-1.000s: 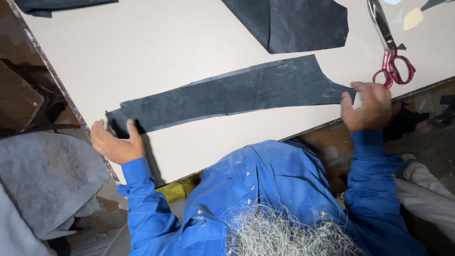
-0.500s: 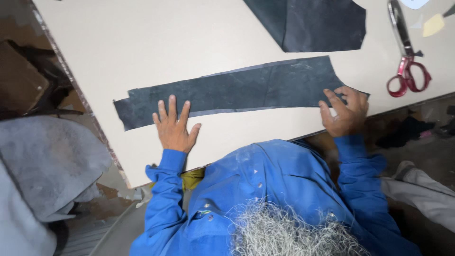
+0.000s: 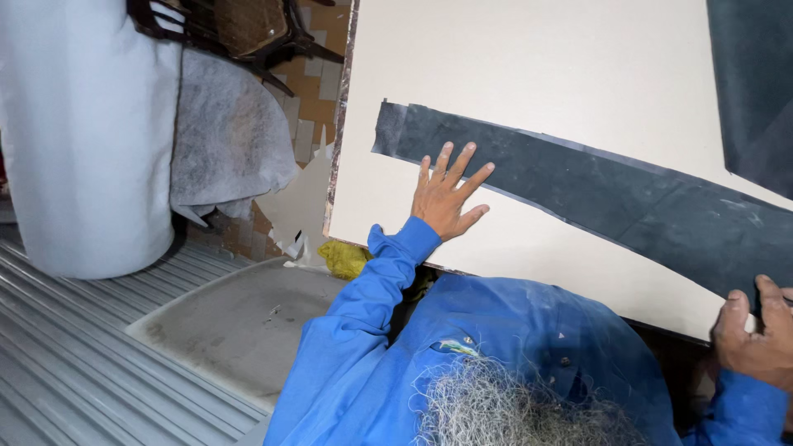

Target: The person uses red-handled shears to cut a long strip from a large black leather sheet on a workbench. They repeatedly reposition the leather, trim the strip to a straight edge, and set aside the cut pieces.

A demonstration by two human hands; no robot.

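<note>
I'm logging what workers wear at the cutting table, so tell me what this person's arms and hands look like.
Both arms are in long bright blue sleeves, like a work shirt or coverall. The left sleeve is creased and ends in a plain cuff at the wrist. Only the end of the right sleeve shows, at the frame's corner. The left hand and right hand are bare: no gloves, and no rings or watch that I can see.
</note>
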